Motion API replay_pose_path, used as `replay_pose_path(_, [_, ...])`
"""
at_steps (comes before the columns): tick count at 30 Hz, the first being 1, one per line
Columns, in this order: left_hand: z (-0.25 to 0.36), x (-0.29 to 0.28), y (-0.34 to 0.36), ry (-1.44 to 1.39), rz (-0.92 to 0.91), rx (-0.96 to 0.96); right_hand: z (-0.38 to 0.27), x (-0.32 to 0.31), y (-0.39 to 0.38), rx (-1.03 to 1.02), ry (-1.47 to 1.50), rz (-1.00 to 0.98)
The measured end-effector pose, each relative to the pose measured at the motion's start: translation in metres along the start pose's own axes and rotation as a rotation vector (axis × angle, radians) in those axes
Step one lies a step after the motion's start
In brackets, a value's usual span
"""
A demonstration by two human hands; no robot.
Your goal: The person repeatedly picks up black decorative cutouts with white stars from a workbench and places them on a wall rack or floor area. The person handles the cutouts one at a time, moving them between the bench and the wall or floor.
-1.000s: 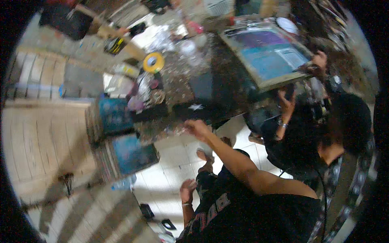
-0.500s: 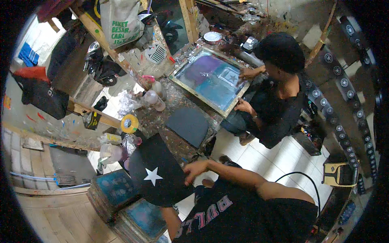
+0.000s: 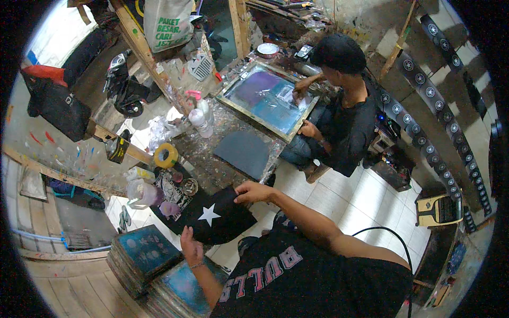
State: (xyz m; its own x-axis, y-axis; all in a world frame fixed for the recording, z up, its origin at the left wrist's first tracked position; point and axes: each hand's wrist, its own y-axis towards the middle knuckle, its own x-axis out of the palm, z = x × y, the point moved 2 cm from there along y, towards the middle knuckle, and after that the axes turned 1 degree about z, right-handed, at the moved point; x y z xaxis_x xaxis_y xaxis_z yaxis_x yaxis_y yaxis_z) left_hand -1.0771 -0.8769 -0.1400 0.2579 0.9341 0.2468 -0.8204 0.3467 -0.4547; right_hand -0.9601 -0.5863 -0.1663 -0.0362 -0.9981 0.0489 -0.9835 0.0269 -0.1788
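Note:
A thin black panel [image 3: 231,225] with a white star on it, curved along its lower right edge, is tilted at the near end of the worktable. My right hand [image 3: 253,192] pinches its upper right edge. At its lower left edge is my left hand [image 3: 192,248], fingers curled, fingertips on the border; part of that grip is hidden. A plain dark grey panel [image 3: 241,153] lies flat on the worktable [image 3: 204,159] beyond. Just left of the black panel are a small round tin [image 3: 189,186] and a black-and-white patterned piece [image 3: 170,192].
A co-worker at the far right touches a framed printing screen [image 3: 313,111] with both hands. Bottles [image 3: 200,123], a yellow tape roll [image 3: 166,155] and a plastic tub [image 3: 142,194] line the table's left side. Stacked screens [image 3: 146,246] stand lower left; strips of star-printed pieces [image 3: 419,127] hang right.
The black panel has swung lower and away, uncovering the tin and patterned piece. My left hand has come into view at its edge, and my right hand has moved up. The view has shifted slightly.

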Motion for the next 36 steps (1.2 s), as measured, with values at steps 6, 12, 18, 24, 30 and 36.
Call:
replay_pose_path(6, [0.009, 0.009, 0.004, 0.203, -0.001, 0.238, 0.098, -0.009, -0.010, 0.342, 0.080, 0.283])
replay_pose_path(12, [0.005, -0.005, 0.015, 0.191, -0.020, 0.280, 0.332, -0.056, -0.141, 0.821, -0.741, 0.410])
replay_pose_path(18, [0.022, -0.023, -0.006, 0.484, 0.275, 0.564, 0.358, -0.026, -0.249, 1.114, -0.148, 0.712])
replay_pose_path(24, [0.048, -0.012, -0.023, 0.752, 0.246, 0.397, 0.301, -0.013, -0.200, 0.939, -0.382, 0.654])
replay_pose_path(30, [0.040, -0.010, -0.011, 0.756, 0.210, 0.376, 0.240, -0.021, -0.133, 0.744, -0.194, 0.590])
replay_pose_path(36, [0.021, -0.026, -0.019, 0.626, 0.160, 0.541, 0.240, -0.016, -0.109, 0.710, -0.309, 0.311])
